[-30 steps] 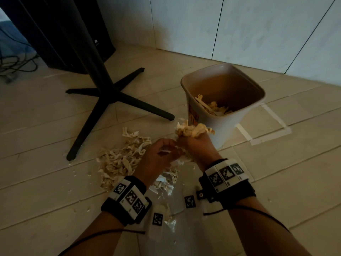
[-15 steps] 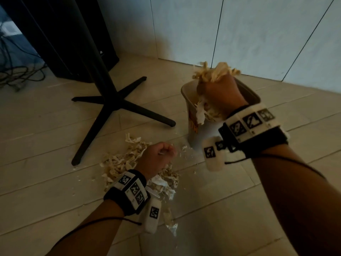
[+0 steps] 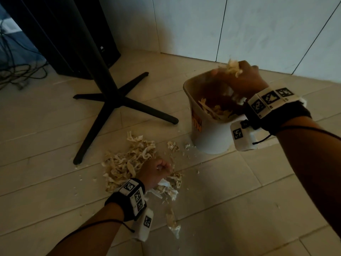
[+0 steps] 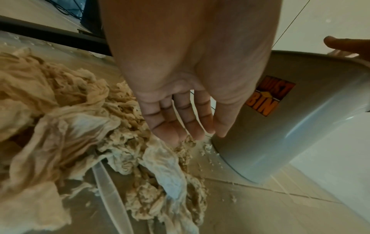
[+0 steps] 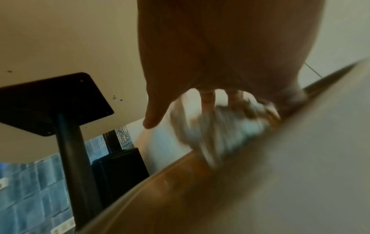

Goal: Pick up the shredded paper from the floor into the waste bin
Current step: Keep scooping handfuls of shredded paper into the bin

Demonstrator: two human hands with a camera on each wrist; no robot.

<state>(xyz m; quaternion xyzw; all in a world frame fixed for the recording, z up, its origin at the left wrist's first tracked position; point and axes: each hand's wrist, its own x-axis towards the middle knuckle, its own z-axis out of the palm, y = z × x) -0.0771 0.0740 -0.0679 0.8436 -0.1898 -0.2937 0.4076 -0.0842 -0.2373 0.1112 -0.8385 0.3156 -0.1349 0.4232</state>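
From the head view, we are seeing the right hand (image 3: 239,78) hovering over the mouth of the waste bin (image 3: 208,137), its grip curled around a tuft of shredded paper (image 3: 232,68). More shreds are lying inside the bin below that grip. The left hand (image 3: 156,172) is sitting low on the floor (image 3: 55,182), with the main shredded paper pile (image 3: 129,161) spreading to its left and ahead, touching it. The black bench base (image 3: 114,100) is standing beyond the pile, one leg reaching toward the bin, and a dark cabinet (image 3: 73,37) is standing behind it by the wall.

From the left wrist view, we are seeing that grip loosely curled and holding nothing, fingertips (image 4: 174,134) touching the pile's edge (image 4: 90,126); the bin wall (image 4: 300,126) is rising just right of them.

From the right wrist view, everything is blurring: fingers (image 5: 208,101) are hooking over a pale wad of shreds (image 5: 230,126) just above the bin rim (image 5: 180,174), with the bench underside (image 5: 60,39) overhead.
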